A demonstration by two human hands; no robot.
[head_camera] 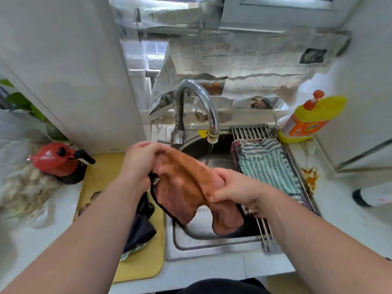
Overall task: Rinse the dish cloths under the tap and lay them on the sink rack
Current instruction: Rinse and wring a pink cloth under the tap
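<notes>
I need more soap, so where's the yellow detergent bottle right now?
In the head view, the yellow detergent bottle stands on the counter at the right, beside the far end of the sink rack, just beyond the striped cloth lying there.

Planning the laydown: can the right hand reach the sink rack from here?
Probably yes. The right hand, gripping the brown cloth with the left hand, sits right beside the sink rack with nothing between them. The striped cloth covers its middle; bare bars show at both ends.
</notes>
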